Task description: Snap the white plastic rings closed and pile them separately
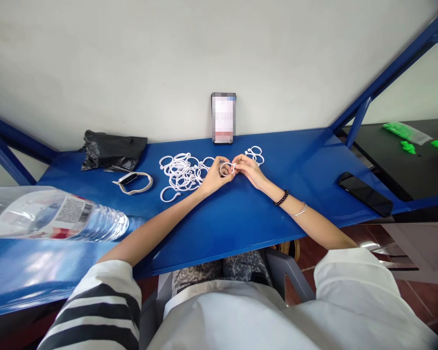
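Observation:
Both hands meet over the blue table [241,214] and pinch one white plastic ring [226,169] between them. My left hand [215,176] curls its fingers round the ring's left side. My right hand [247,169] pinches its right side with fingertips; a dark bead bracelet and a thin silver bangle sit on that wrist. A heap of several white rings [180,174] lies just left of my left hand. A small cluster of white rings [254,154] lies just beyond my right hand.
A phone [223,118] leans upright against the wall behind the hands. A watch with a pale strap [133,182] and a black plastic bag [111,151] lie to the left. A clear water bottle [55,214] lies at near left. A dark phone [364,193] rests at right.

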Motion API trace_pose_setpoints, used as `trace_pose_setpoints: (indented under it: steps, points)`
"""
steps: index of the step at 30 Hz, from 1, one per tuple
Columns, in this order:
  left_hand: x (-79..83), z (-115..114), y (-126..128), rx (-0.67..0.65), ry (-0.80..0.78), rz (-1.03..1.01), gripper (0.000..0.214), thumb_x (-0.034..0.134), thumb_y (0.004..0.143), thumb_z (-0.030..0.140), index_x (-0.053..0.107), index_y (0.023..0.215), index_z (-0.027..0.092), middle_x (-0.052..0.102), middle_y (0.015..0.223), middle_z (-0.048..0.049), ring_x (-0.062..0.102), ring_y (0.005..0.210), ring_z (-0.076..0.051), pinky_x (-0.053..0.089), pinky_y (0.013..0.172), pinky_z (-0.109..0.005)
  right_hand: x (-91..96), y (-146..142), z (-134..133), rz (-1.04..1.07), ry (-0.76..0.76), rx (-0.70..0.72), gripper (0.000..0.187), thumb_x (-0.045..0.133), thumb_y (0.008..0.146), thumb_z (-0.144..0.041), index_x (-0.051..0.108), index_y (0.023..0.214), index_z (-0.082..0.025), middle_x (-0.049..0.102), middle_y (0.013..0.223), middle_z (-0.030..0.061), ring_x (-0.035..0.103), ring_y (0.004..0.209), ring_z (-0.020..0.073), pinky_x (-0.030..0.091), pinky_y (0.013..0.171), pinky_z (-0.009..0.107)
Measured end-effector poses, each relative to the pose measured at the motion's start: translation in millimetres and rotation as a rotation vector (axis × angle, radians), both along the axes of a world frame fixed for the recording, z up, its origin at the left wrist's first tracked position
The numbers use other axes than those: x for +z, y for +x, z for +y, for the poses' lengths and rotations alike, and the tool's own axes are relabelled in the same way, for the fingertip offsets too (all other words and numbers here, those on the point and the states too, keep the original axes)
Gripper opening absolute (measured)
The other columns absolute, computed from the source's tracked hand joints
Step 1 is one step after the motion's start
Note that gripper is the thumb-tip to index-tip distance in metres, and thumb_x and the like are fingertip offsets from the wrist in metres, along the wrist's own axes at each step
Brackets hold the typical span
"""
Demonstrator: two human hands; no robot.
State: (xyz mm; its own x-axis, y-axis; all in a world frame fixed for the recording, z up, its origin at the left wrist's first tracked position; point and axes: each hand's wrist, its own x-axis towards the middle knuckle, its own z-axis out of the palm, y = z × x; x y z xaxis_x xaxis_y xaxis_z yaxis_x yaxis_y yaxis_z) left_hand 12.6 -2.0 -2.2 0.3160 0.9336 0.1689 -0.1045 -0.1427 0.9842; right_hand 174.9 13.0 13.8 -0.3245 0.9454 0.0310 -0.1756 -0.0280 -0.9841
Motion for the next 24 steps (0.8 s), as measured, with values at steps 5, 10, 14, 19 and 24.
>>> trace_pose_setpoints:
  steps: [5, 10, 14, 19, 24]
  points:
    - [-0.3, 0.6, 0.6, 0.013, 0.003, -0.018, 0.047, 0.078, 0.070, 0.032, 0.042, 0.098, 0.020, 0.056, 0.071, 0.0075, 0.056, 0.058, -0.006, 0.045, 0.061, -0.021, -1.0, -0.4, 0.7, 0.008, -0.021, -0.031, 0.017, 0.068, 0.067, -0.026, 0.063, 0.082, -0.019, 0.063, 0.071, -0.0025, 0.057, 0.066, 0.0112, 0.046, 0.069, 0.027]
    - [2.8, 0.1, 1.1, 0.021, 0.003, -0.018, 0.046, 0.078, 0.071, 0.036, 0.042, 0.095, 0.020, 0.056, 0.069, 0.0076, 0.057, 0.056, -0.006, 0.046, 0.059, -0.021, -2.2, -1.4, 2.3, 0.009, -0.031, -0.061, 0.015, 0.070, 0.066, -0.027, 0.064, 0.076, -0.019, 0.062, 0.069, -0.0028, 0.057, 0.065, 0.0108, 0.046, 0.069, 0.026]
    - [4.4, -0.9, 1.4, 0.025, 0.006, -0.008, 0.046, 0.078, 0.071, 0.036, 0.043, 0.096, 0.019, 0.056, 0.068, 0.0073, 0.057, 0.056, -0.007, 0.046, 0.059, -0.021, -2.5, -1.1, 2.5, 0.007, -0.029, -0.073, 0.014, 0.069, 0.066, -0.027, 0.064, 0.076, -0.019, 0.062, 0.069, -0.0026, 0.056, 0.066, 0.0111, 0.046, 0.069, 0.027]
    - [3.6, -0.5, 1.0, 0.018, 0.010, -0.002, 0.046, 0.077, 0.072, 0.034, 0.044, 0.101, 0.019, 0.056, 0.070, 0.0072, 0.057, 0.056, -0.007, 0.047, 0.059, -0.021, -2.5, -0.6, 2.9, 0.018, -0.036, -0.093, 0.013, 0.069, 0.065, -0.027, 0.064, 0.074, -0.019, 0.061, 0.068, -0.0029, 0.055, 0.065, 0.0105, 0.045, 0.068, 0.026]
    - [1.6, 0.5, 0.6, 0.023, 0.015, 0.002, 0.047, 0.076, 0.072, 0.033, 0.045, 0.105, 0.020, 0.055, 0.072, 0.0069, 0.058, 0.055, -0.007, 0.047, 0.057, -0.021, -2.5, -0.3, 3.7, 0.031, -0.040, -0.111, 0.012, 0.068, 0.064, -0.026, 0.064, 0.073, -0.019, 0.060, 0.069, -0.0031, 0.054, 0.065, 0.0102, 0.045, 0.068, 0.026]
